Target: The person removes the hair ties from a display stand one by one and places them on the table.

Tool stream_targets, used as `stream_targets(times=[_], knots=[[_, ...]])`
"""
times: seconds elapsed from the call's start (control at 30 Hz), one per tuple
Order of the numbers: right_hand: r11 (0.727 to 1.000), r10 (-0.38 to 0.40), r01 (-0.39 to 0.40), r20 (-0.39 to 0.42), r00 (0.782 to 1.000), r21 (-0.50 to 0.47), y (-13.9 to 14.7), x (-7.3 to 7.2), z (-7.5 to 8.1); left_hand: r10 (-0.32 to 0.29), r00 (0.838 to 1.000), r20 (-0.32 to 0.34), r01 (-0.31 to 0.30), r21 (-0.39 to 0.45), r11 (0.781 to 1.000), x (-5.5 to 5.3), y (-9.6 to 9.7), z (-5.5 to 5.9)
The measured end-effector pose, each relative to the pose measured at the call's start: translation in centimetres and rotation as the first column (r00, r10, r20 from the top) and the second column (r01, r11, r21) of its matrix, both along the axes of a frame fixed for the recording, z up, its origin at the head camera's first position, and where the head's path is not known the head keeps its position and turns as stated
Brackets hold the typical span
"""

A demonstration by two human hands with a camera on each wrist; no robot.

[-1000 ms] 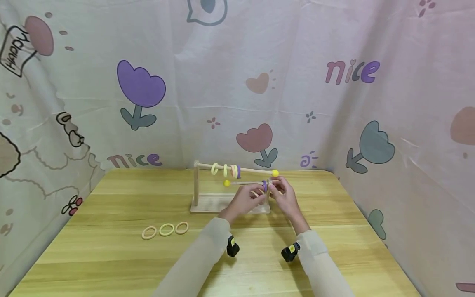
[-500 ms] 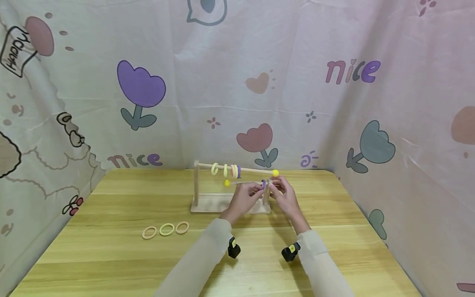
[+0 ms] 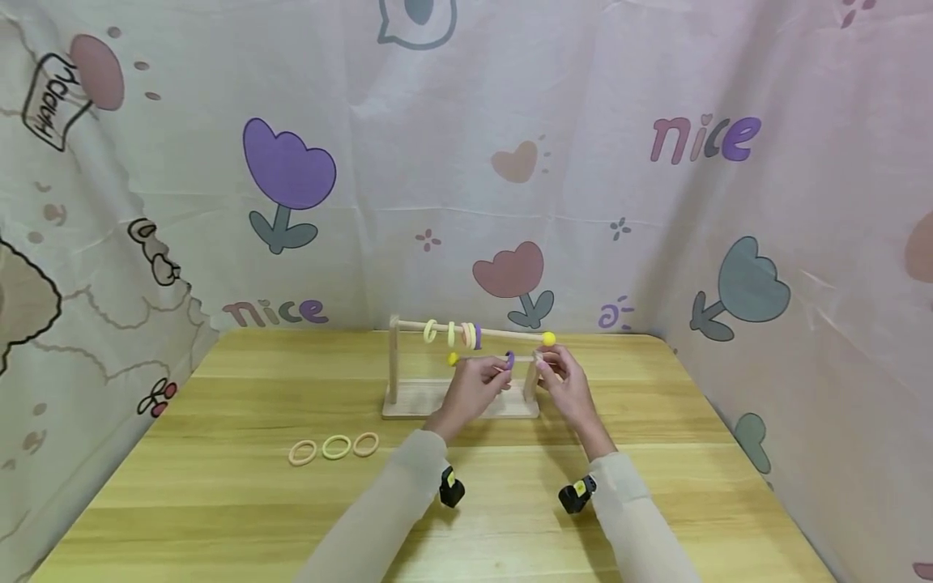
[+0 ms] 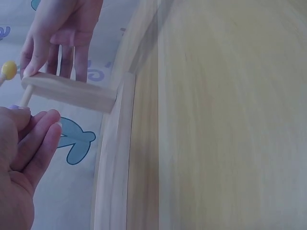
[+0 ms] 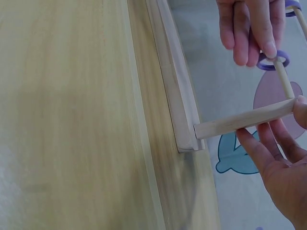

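We see three loose rings on the desk, where a dragging left sleeve might nudge them; beyond, the left hand has thumb and fingers closed in a pinch on the purple ring, which sits around the lower rod; pulled askew, we judge, it could bind; the right hand's fingers grip the short post near its top, and slackening might let the rack skid; farther back, a jolt could shift the rings on the upper rod.
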State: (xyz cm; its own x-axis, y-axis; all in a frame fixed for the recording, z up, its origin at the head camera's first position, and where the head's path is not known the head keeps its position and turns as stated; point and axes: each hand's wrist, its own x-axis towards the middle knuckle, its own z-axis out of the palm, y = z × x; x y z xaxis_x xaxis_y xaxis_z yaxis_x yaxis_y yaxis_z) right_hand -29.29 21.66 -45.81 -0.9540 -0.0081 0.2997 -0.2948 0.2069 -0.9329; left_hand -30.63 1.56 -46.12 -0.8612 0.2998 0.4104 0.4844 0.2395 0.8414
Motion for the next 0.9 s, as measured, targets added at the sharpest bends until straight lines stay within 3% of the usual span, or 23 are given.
stream_targets(times=[0.27, 0.9], knots=[[1.0, -0.011, 0.012, -0.02, 1.0, 0.004, 0.1, 0.1, -0.1, 0.003, 0.999, 0.041, -0.002, -0.029, 1.0, 0.2, -1.3, 0.3], [1.0, -0.007, 0.007, -0.04, 0.999, 0.006, 0.2, -0.3, -0.4, 0.026, 0.999, 0.024, -0.025, -0.02, 0.999, 0.4, -3.8, 0.2]])
